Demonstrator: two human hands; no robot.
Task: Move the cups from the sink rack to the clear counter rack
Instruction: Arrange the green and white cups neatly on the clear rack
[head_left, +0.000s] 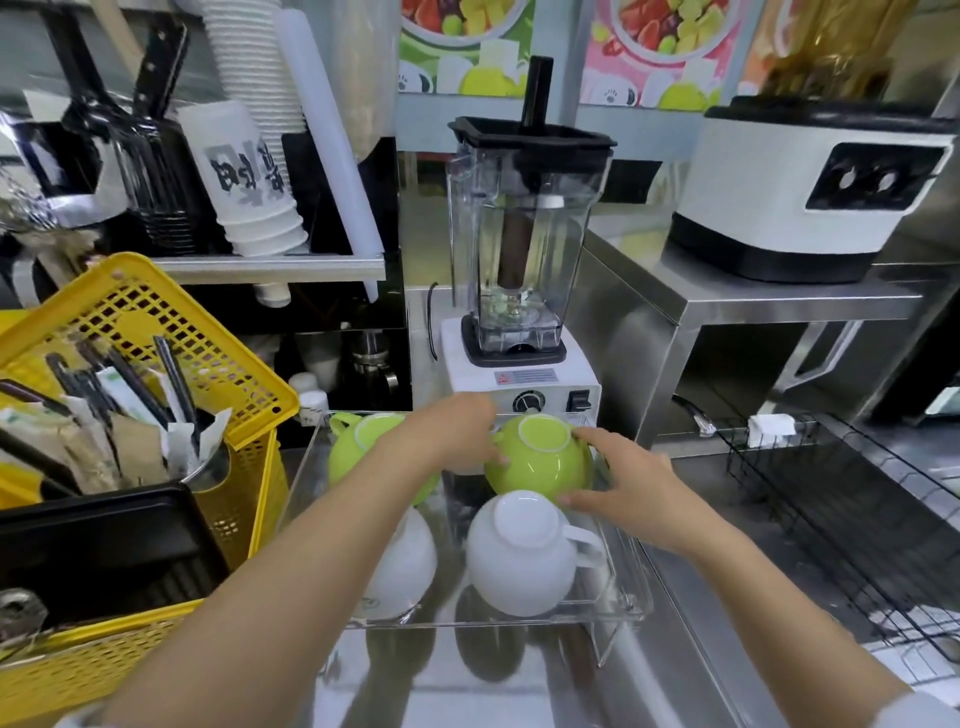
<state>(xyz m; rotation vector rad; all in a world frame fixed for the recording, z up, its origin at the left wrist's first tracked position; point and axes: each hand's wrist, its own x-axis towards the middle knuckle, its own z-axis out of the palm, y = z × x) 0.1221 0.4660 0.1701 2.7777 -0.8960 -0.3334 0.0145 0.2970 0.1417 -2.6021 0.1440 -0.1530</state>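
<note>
An upturned lime-green ceramic cup (540, 460) is held between left hand (457, 431) and right hand (631, 486), fingers spread, at the clear acrylic rack's (631, 605) far edge; an upturned white mug (519, 553) sits just nearer.

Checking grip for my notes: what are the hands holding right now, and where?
Both hands, left hand and right hand, grip the upside-down green cup by its opposite sides in the clear rack.
</note>
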